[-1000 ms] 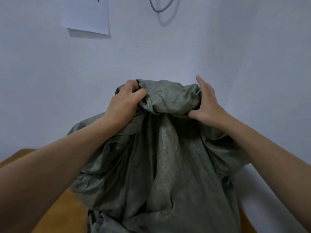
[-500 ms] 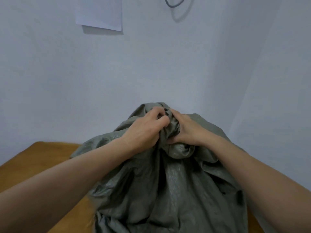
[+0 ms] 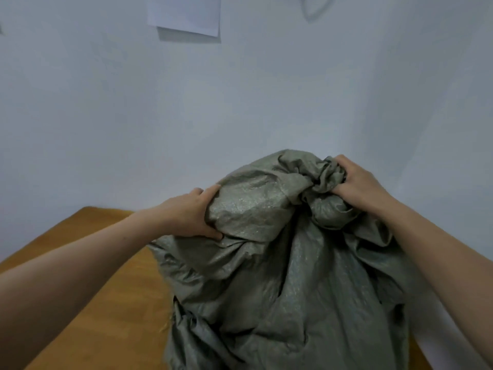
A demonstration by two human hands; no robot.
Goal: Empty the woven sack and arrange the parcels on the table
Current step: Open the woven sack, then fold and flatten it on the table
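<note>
A grey-green woven sack (image 3: 288,284) stands bulky and crumpled on the wooden table (image 3: 101,289), filling the lower middle and right of the head view. My left hand (image 3: 192,214) grips a rounded bulge at the sack's upper left, thumb underneath. At the top right, my right hand (image 3: 357,182) clutches a bunched twist of the sack's fabric. No parcels show; whatever is in the sack is hidden by the fabric.
A pale wall rises right behind the table and forms a corner on the right. A white sheet of paper (image 3: 186,14) hangs on the wall at the top. Bare tabletop shows to the left of the sack.
Both hands were together at the sack's top half a second ago. Now my left hand has slid left onto a bulge, and my right hand has moved right with the bunched fabric.
</note>
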